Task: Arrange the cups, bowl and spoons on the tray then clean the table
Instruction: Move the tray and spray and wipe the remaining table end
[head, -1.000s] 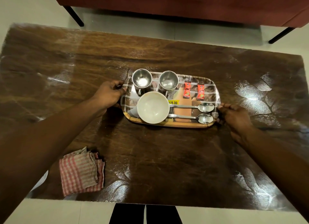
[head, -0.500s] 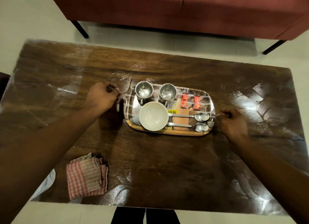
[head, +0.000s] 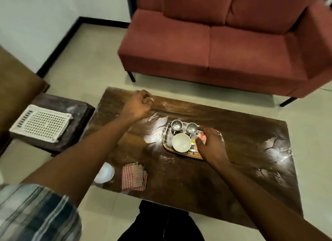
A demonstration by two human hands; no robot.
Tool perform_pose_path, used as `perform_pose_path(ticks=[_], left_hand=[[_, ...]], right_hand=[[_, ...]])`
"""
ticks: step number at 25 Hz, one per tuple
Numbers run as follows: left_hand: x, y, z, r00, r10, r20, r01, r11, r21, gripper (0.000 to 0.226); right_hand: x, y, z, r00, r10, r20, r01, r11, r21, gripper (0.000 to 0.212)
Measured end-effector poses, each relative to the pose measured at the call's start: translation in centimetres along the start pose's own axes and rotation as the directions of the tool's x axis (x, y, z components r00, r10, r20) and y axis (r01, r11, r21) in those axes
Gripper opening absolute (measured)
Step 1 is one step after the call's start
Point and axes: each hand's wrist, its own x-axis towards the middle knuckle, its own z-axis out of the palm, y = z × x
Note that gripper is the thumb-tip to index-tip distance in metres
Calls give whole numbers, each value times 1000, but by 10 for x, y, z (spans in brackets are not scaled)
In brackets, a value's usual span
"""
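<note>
our left hand is curled into a loose fist with nothing that we can see in it. it is raised over the far left corner of the table, the forearm stretched out from a plaid sleeve. our right hand hangs palm down over the right half of the tray, fingers bent toward the red sachets. blur keeps us from telling whether it pinches one or only touches it. the tray sits on the middle of the table, with two steel cups side by side at its far edge and the white bowl just in front of them. the spoons are mostly hidden under our right hand. a checked cloth lies by the table's near left edge. half a second ago both hands flanked the tray's ends. since then the left has drawn away to the corner, the right has come over the tray, and our view has pulled up to take in the sofa and a white basket.
</note>
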Motion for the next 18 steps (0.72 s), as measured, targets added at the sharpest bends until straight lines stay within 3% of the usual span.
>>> perform_pose_path(ticks=[5,9,11,14,18], left_hand=[[-45,-66,-103,999,-44,-29,46,996,70,15],[-64,-160,-151,994,-103,-45,106,992,71,26],[-73,-211,-159,993,-121,-8,121,992,39,21],[-78,-298,-156,964,-128,233,106,989,105,44],[-84,-388,-113,813,-10,583,-102,982,159,99]], right_hand=[[-23,-68,55,970,-155,185,160,987,-14,44],[-30,-99,126,940,-123,320,141,989,-35,51],[-37,-102,167,915,-91,393,128,989,-68,55],[-51,-97,235,898,20,440,58,985,-163,59],[-71,-68,316,826,73,559,130,940,-316,86]])
